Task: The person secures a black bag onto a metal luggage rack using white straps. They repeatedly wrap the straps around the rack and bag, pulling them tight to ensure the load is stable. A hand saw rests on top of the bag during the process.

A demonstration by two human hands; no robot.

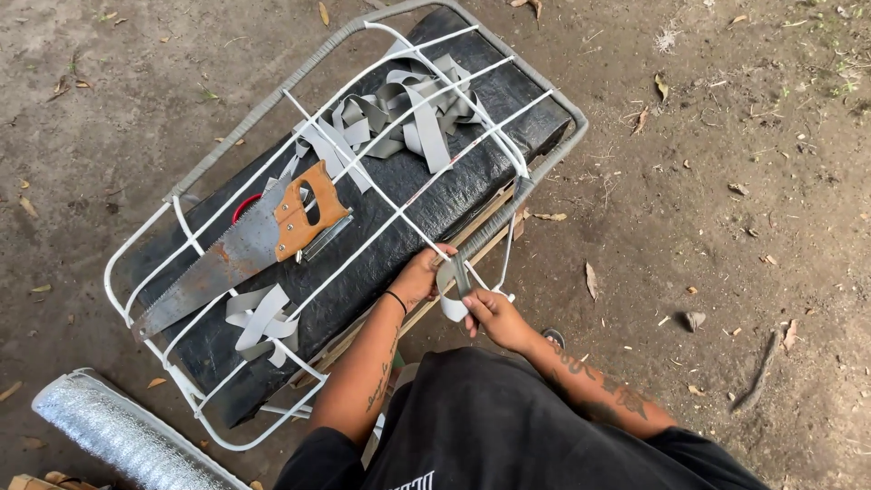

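Observation:
A white metal wire frame point(195, 240) lies over a black padded bench point(435, 195). Part of its rim is wrapped in grey strap point(544, 163). My left hand point(422, 272) grips the frame's near edge where a grey strap point(451, 299) loops around it. My right hand point(490, 313) pinches the loose end of that strap just below the rim. A hand saw point(240, 249) with a wooden handle rests on the frame's bars to the left.
A heap of loose grey strap pieces point(408, 109) lies at the bench's far end, and a few more pieces point(259, 318) sit near the left. A silvery foil roll point(118, 431) lies on the dirt at lower left. Dry leaves dot the ground.

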